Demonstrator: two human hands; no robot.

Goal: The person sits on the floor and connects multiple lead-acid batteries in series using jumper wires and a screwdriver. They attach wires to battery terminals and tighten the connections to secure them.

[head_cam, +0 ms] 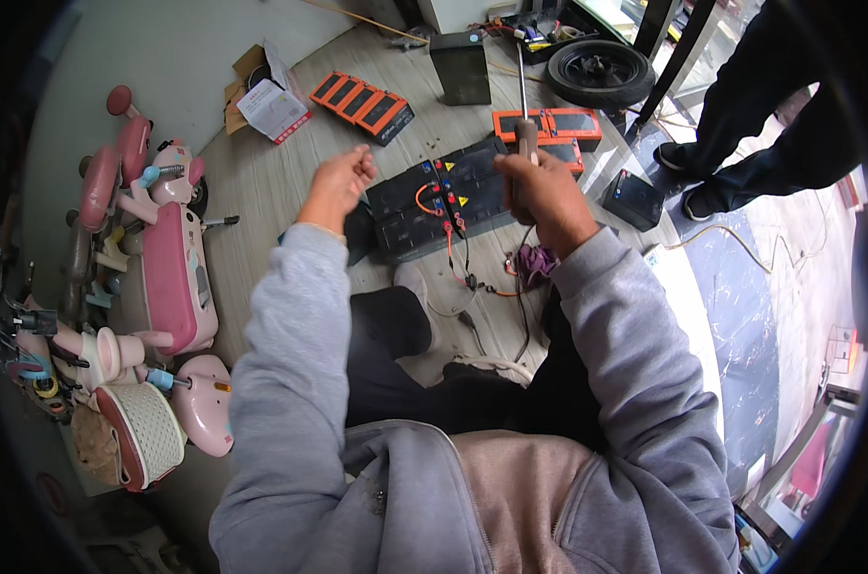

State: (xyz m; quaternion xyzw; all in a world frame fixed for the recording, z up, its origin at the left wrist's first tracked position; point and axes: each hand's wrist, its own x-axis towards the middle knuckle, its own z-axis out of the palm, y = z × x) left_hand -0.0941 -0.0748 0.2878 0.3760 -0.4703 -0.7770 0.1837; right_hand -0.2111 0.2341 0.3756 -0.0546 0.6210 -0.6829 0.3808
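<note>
My right hand (549, 194) grips the brown handle of a screwdriver (526, 133), its long metal shaft pointing up and away from me. My left hand (342, 179) is raised with its fingers partly curled; whether something small is pinched there cannot be made out. Between and beyond my hands lies a block of black batteries (405, 229) on the floor. Red and black terminals line its middle, and a short orange jumper wire (421, 197) arches between two of them. Red and black leads (450, 251) run from the block toward me to a small connector (471, 281).
Orange-topped batteries (362, 104) and another such group (581, 123) lie beyond. A black battery (633, 201) sits right, near a standing person's legs (750, 122). A wheel (599, 72), tall black box (461, 72) and opened carton (272, 107) stand farther off. A pink scooter (175, 280) is left.
</note>
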